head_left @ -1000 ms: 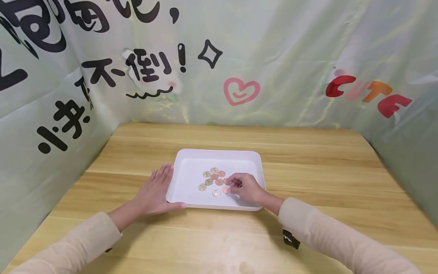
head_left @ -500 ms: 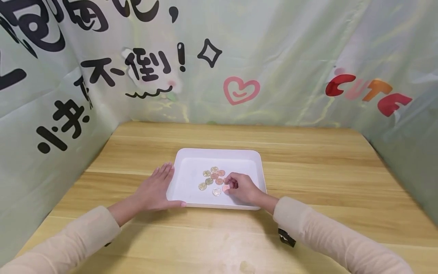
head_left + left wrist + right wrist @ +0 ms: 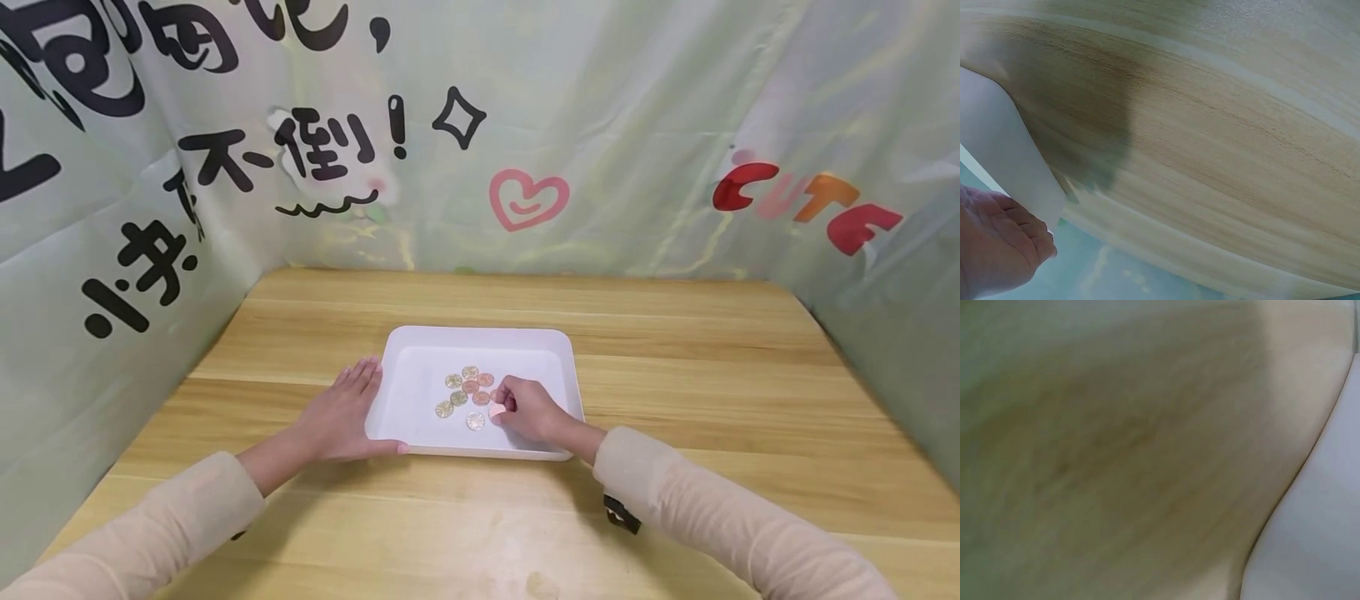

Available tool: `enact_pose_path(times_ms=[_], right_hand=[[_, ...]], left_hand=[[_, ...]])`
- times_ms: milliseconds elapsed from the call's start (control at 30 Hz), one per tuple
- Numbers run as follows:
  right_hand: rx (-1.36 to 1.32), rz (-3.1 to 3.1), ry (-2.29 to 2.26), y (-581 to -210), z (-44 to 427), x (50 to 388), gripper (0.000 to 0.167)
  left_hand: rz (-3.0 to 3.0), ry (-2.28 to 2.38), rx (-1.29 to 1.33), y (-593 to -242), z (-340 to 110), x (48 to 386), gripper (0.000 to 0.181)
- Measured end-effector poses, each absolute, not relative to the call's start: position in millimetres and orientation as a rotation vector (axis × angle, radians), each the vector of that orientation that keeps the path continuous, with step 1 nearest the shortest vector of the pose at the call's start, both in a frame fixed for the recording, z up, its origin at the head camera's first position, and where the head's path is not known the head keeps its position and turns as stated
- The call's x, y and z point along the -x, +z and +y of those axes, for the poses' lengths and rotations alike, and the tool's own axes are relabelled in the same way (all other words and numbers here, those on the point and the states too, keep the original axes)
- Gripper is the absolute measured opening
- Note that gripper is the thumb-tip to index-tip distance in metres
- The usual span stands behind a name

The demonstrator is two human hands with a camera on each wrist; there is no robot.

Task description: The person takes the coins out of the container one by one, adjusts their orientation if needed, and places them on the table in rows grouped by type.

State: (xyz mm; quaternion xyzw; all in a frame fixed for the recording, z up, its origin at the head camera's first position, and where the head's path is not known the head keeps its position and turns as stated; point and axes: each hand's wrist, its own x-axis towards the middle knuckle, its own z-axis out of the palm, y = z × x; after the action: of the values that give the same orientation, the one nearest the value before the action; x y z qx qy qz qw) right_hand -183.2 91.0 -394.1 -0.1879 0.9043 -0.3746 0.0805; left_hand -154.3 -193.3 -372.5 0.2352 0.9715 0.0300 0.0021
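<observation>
While curled fingers of the right hand (image 3: 534, 410) seemingly pinch a pinkish coin (image 3: 496, 410), grouped coins (image 3: 470, 387) lie beside it in the white tray (image 3: 408, 354); the left hand (image 3: 333, 423), straight-fingered, touches its edge. Arranging looks mostly done, a pale coin (image 3: 475, 422) perhaps left.

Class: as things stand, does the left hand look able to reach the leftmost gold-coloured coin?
Likely yes: only the low rim and bare floor of the white tray lie between the left hand and that gold-coloured coin, and nothing covers it.
</observation>
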Motion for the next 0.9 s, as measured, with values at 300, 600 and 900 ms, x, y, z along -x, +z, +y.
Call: enact_pose_path(times_ms=[300, 600, 900], right_hand=[[0.519, 2.778, -1.104, -387.5, 94.3, 183.3, 0.008], [0.431, 2.728, -1.170, -373.8, 105.2, 182.1, 0.010], [0.328, 2.688, -1.322, -350.9, 125.0, 181.1, 0.022]], left_hand=[[3.056, 0.089, -0.745, -374.3, -192.5, 154.9, 0.110], [3.045, 0.117, -0.713, -375.8, -193.3, 154.9, 0.110], [3.035, 0.151, -0.699, -374.7, -192.8, 154.2, 0.111]])
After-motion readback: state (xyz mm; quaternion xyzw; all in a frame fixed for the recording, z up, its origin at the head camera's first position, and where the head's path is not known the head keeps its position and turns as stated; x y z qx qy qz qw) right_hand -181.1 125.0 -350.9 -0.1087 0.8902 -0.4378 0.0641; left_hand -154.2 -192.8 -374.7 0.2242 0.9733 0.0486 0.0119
